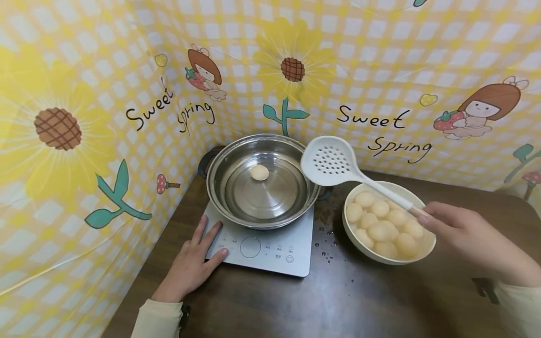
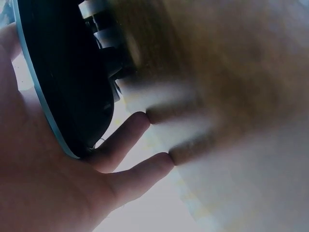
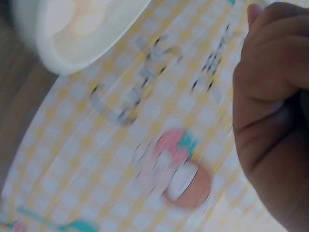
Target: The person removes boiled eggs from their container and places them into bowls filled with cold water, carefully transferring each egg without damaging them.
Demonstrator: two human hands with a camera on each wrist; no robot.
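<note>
My right hand (image 1: 465,232) grips the handle of a white slotted skimmer (image 1: 329,162). The skimmer's perforated head is held up between the pot and the bowl, with nothing on it. Inside the steel pot (image 1: 214,199) a single pale egg (image 1: 259,172) sits in clear water. Several pale eggs (image 1: 382,231) lie in liquid in a cream bowl (image 1: 357,244), and the handle passes over it. At the left side of the silver induction cooker (image 1: 270,265), my left hand (image 1: 190,267) rests with fingers spread, thumb and fingertips at its edge.
The pot stands on the cooker, a dark side handle (image 1: 206,162) pointing left. Water drops (image 1: 325,244) dot the dark wooden table (image 1: 334,305) between cooker and bowl. A yellow checked cloth (image 1: 372,56) with sunflowers hangs behind and to the left.
</note>
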